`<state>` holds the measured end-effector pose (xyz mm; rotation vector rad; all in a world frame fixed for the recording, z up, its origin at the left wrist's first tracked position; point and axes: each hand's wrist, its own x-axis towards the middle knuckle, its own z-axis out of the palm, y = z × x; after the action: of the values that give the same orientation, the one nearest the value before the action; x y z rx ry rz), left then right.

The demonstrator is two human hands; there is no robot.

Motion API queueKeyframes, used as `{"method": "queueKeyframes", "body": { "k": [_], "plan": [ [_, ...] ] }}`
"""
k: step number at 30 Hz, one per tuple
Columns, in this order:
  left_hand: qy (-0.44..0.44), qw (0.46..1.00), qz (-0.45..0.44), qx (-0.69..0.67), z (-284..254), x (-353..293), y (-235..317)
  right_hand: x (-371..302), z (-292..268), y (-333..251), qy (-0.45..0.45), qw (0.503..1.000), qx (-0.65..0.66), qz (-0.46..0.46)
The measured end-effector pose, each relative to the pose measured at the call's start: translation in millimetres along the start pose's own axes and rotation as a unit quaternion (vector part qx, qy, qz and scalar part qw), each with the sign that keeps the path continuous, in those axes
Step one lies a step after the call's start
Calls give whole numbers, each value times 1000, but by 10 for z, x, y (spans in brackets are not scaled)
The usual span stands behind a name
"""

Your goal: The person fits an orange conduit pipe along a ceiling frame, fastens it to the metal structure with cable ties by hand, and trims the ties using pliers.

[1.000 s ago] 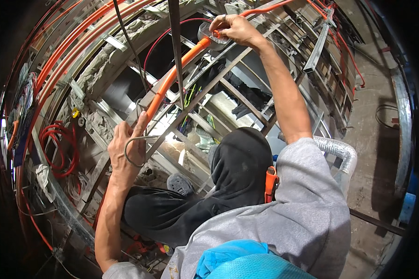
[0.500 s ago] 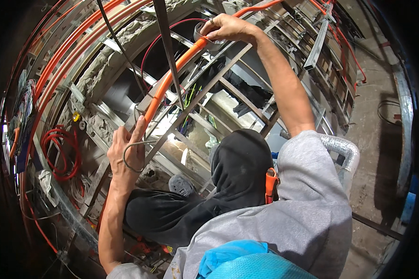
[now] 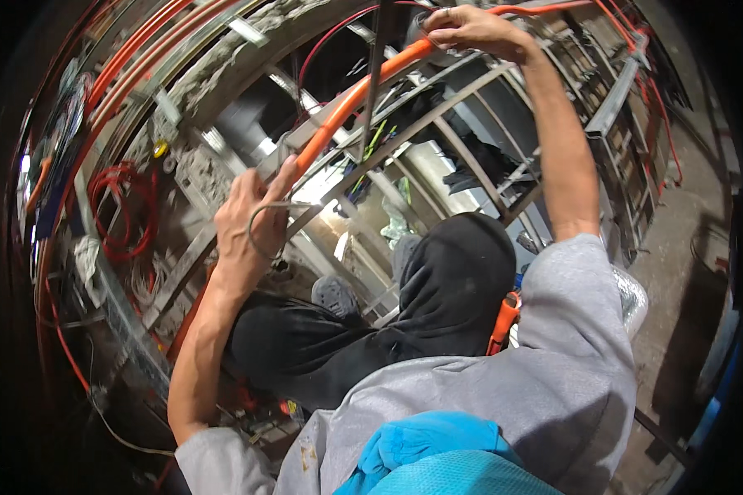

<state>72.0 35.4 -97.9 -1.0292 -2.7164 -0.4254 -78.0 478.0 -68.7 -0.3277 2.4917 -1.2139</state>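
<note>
- Orange tube [image 3: 347, 107]: task item, runs diagonally between both hands, carries on past the right one; opaque, inside can't be seen.
- Left hand [image 3: 252, 219]: grip grasping the lower part of the tube, forefinger laid along it.
- Right hand [image 3: 480, 31]: grip closed round the upper part; fingers blurred.
- Thin grey wire loop [image 3: 258, 241]: crosses in front of left hand, contact can't tell.
- Dark upright strip [image 3: 375, 91]: passes in front of tube.
- Metal frame [image 3: 462, 153]: below tube, ladder-like; black crumpled material [image 3: 472, 176] and yellow-green cables [image 3: 376, 142] show through its openings.
- Orange-handled tool [image 3: 504, 323]: at person's right hip; pocket or holster, can't tell.
- Red cable coil [image 3: 124, 210]: left side, loosely looped.
- Wire bundle [image 3: 70, 107]: far left, beside orange conduits [image 3: 136, 54].
- Silver flexible duct [image 3: 631, 301]: right, partly behind sleeve.
</note>
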Motion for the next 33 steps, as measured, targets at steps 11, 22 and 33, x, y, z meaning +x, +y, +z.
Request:
{"method": "queueKeyframes", "body": {
  "k": [11,22,33],
  "plan": [
    [-5,1000,9,-15,-7,11,28,-76,-8,56,26,995,-99,1],
    [13,1000,-2,12,64,-114,-99,122,-39,48,-53,993,-93,-54],
    [55,998,-18,13,109,-177,-80,55,-212,410,-26,998,24,45]
  ]
}}
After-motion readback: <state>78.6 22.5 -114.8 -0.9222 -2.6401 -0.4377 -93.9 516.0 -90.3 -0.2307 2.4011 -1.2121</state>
